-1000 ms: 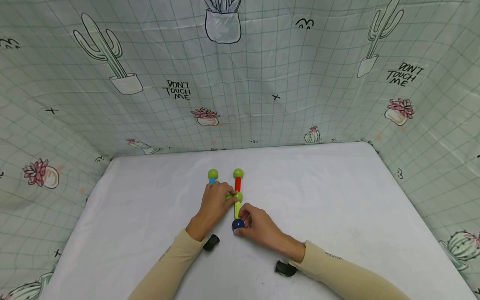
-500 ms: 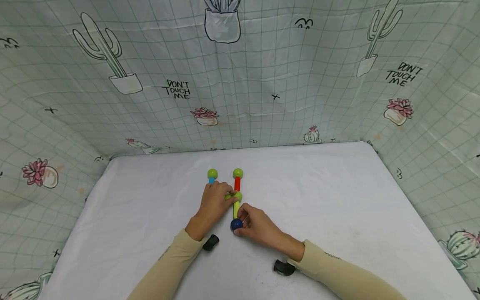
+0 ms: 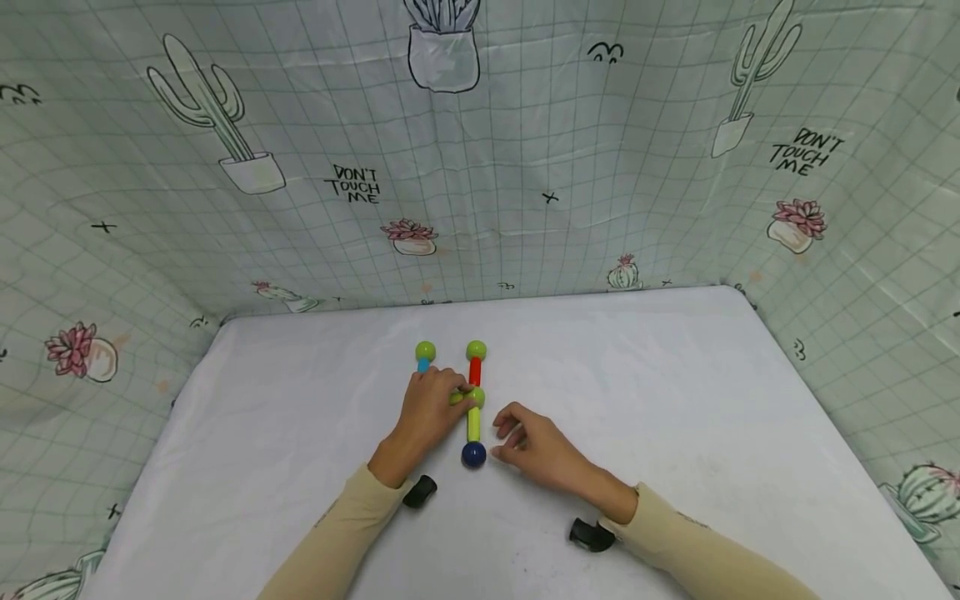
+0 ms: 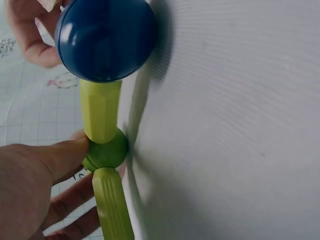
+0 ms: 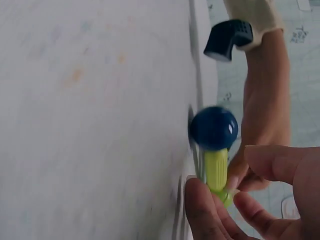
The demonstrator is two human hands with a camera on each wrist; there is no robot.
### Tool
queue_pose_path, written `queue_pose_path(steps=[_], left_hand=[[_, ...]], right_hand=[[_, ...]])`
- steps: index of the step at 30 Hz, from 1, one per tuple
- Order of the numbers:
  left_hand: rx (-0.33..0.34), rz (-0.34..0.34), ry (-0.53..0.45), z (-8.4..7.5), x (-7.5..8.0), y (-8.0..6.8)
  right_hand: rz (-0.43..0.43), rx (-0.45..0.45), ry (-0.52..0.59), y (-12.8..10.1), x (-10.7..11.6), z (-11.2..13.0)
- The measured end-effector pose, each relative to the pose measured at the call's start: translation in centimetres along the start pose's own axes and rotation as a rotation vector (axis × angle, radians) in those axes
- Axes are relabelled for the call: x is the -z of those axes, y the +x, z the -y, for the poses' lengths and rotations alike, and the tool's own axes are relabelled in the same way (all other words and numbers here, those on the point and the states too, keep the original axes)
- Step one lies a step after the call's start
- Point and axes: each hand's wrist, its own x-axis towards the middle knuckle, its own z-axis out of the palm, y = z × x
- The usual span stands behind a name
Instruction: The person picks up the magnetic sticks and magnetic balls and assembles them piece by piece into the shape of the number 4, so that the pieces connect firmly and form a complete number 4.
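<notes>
Rod-and-ball toy being steadied on the white tabletop (image 3: 675,392).

The green joint ball (image 3: 476,397) is being pinched by the left hand (image 3: 427,414); from it the yellow-green rod (image 3: 473,423) is lying lengthwise toward the person, ending at the dark blue ball (image 3: 473,454). The right hand (image 3: 542,454) is being held just beside it, fingers loosely spread, gripping nothing.

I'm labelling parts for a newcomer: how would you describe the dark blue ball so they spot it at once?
Start at the white table and find the two hands near its middle. Between them lies a chain of coloured rods and balls; the left hand grips its green joint. The dark blue ball caps the yellow-green rod at the near end, the only ball that isn't green.
</notes>
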Motion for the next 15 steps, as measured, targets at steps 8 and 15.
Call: queue_pose_path(steps=[8, 15], left_hand=[[-0.076, -0.040, -0.032, 0.7, 0.2, -0.9], [-0.059, -0.099, -0.094, 2.8, 1.8, -2.0]], right_hand=[[-0.068, -0.033, 0.034, -0.9, 3.0, -1.7], [-0.158, -0.046, 0.062, -1.9, 7.2, -1.7]])
